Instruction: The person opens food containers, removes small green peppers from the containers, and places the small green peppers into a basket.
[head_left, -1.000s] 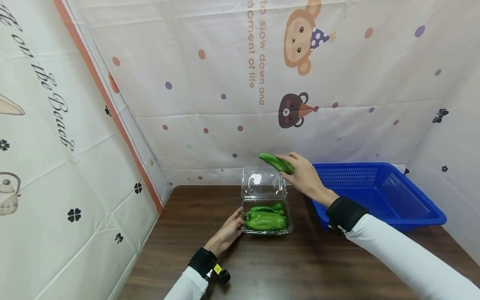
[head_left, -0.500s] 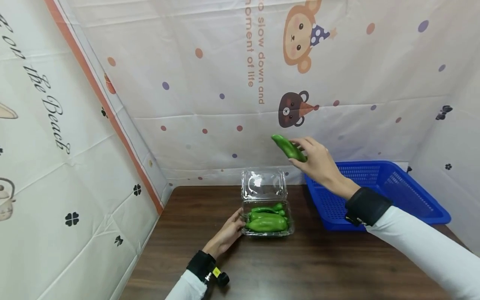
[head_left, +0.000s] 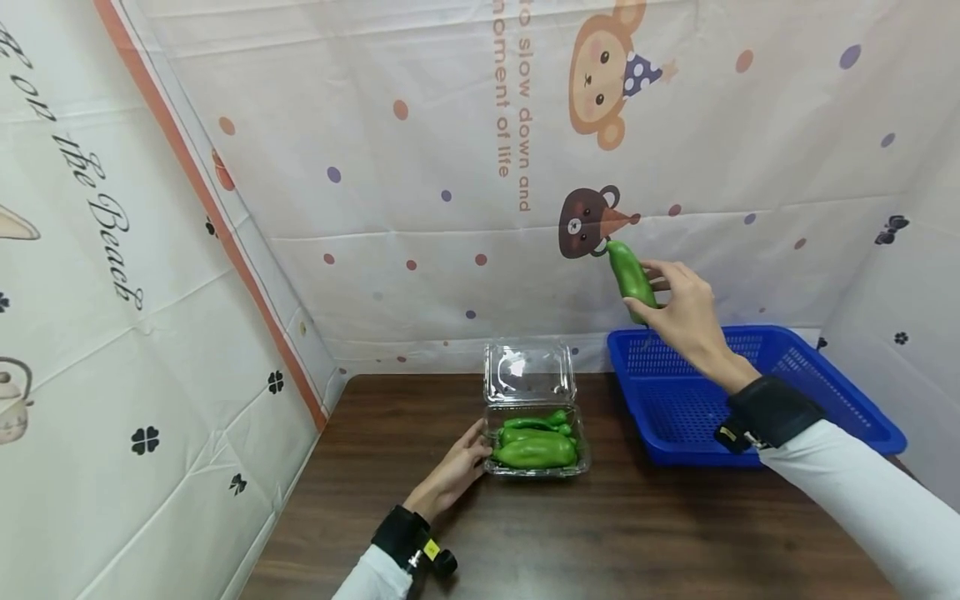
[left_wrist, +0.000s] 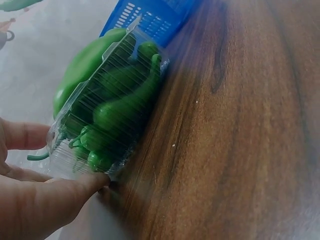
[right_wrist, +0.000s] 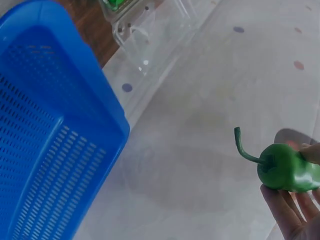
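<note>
Holding a green pepper (head_left: 632, 279) aloft in curled fingers, the right hand (head_left: 686, 312) hovers above the blue basket (head_left: 750, 392) at right of frame, while the left hand (head_left: 457, 467) steadies an open clear clamshell box (head_left: 534, 417) of peppers on the desk (head_left: 600, 533).

Pepper (head_left: 632, 277) now over basket (head_left: 757, 392)

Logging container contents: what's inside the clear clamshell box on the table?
The clear clamshell box, lid up, holds several green peppers. The left hand touches its left end. Exact count is unclear, since the top peppers cover anything lying beneath them.
</note>
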